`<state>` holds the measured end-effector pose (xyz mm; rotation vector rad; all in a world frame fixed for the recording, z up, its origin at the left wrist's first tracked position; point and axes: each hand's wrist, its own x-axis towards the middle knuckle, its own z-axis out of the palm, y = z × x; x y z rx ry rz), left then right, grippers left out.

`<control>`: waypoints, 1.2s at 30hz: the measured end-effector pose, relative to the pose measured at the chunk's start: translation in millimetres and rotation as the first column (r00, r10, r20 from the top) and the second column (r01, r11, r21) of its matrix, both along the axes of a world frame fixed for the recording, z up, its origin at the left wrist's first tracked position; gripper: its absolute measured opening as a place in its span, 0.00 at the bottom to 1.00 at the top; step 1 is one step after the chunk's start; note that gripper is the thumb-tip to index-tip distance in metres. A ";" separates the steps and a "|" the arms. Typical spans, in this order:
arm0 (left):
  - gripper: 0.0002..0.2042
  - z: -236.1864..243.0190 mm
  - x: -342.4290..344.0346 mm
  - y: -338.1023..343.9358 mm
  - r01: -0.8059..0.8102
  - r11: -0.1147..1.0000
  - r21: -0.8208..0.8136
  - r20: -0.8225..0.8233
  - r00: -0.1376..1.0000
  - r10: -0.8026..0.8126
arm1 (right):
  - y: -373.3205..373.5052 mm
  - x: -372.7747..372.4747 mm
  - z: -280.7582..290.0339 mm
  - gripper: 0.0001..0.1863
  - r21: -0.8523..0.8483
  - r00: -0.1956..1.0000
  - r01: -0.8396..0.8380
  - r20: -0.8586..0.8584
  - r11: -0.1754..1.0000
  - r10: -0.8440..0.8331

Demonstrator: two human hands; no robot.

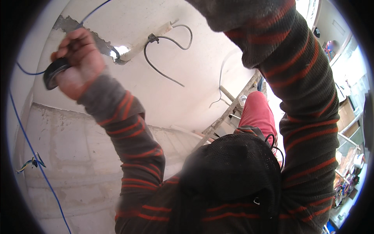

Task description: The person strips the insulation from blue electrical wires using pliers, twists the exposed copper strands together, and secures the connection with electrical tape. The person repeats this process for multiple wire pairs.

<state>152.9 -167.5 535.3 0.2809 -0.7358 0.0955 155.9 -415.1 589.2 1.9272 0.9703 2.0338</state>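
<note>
One hand in view: left hand, fingers curled, holding black tape roll against palm's left edge. Blue wire lies closest: long axis slants from above fingertips to left of roll, middle hidden behind hand; cannot tell if gripped. Right hand past upper edge, state cannot be told; right sleeve farther from wire. Dark cable hangs right of left hand, well apart.

- Bare left hand is showing raised, slightly blurred, fingers curling.
- Dark-grey, red-striped, knit-sleeved right arm is extending upward, right hand lying outside view.
</note>
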 end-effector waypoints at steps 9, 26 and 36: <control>0.14 27.7 -33.4 45.0 0.145 0.968 -0.205 0.036 0.989 -0.140 | -22.4 -115.2 18.2 0.27 0.490 0.251 -0.080 -0.833 0.868 0.493; 0.05 -174.4 43.7 320.5 -0.318 0.820 -0.477 -0.575 0.818 -0.017 | -41.6 -152.3 41.9 0.25 0.029 0.619 0.115 -0.784 0.993 -0.049; 0.24 -336.9 12.2 240.6 0.356 0.799 0.484 -0.866 0.327 0.379 | -25.0 -72.0 16.4 0.14 0.305 0.798 -0.051 -0.560 0.951 0.223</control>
